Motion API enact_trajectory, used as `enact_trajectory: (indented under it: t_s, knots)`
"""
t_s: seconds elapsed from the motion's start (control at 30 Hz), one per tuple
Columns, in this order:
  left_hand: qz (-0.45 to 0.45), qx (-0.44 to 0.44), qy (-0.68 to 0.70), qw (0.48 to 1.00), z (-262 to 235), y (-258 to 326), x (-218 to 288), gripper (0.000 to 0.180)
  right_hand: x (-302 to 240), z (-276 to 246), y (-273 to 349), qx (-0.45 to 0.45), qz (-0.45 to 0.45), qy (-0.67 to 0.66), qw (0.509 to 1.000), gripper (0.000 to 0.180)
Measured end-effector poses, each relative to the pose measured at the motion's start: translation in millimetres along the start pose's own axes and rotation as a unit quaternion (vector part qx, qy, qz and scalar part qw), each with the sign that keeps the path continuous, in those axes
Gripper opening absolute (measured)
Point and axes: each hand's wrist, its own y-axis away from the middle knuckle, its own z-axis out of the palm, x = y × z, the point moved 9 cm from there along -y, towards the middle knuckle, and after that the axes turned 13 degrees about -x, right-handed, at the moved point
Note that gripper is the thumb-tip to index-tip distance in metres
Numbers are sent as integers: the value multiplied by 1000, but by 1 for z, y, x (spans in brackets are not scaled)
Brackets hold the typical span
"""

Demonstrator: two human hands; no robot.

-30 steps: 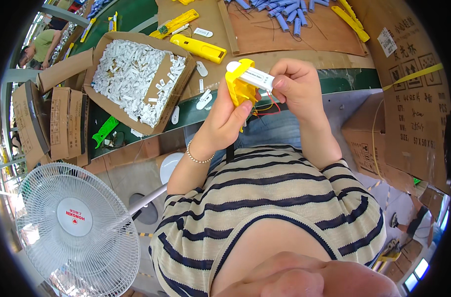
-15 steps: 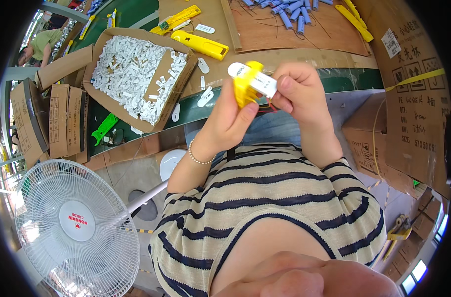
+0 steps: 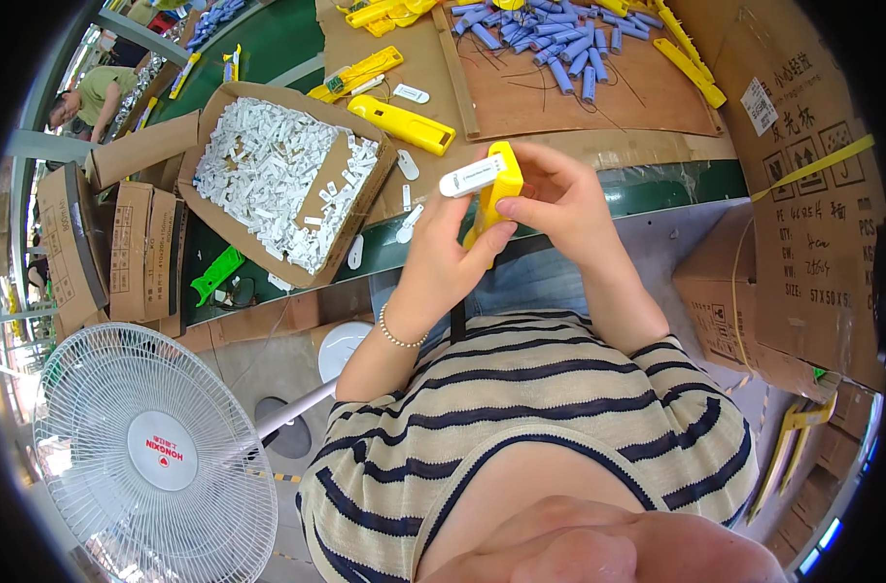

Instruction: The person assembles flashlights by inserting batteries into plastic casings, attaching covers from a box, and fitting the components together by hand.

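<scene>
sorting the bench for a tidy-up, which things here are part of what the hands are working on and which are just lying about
In hand:
left hand and right hand, both on the yellow casing
white oblong part, held at the casing's top

Lying about:
box of white parts
yellow casing on the bench
blue cylinders
white fan
green tool

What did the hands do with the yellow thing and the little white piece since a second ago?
Both hands kept hold. The left hand and right hand turned the yellow casing from lying fairly flat to standing nearly upright, and the white piece now lies across its upper end, sticking out to the left. The cardboard box of white parts, the yellow casing on the bench and the fan stayed put.
</scene>
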Motion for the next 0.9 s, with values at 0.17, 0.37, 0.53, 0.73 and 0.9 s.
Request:
enact_trajectory:
  t_s: [0.17,0.37,0.53,0.73,0.9]
  knots:
    - [23,192,-14,981,-48,9,7,60,7,-1,0,-40,37,-61,997,45]
    - [216,162,-249,930,-40,20,58,26,17,4,3,-75,50,-154,984,43]
    - [102,82,-8,991,-25,7,9,45,21,2,1,-55,14,-230,972,43]
    - [-60,-68,607,790,23,-12,-17,88,34,16,9,-86,62,-258,960,43]
    - [-140,-61,402,903,34,-1,-24,68,18,-9,3,11,29,-133,991,42]
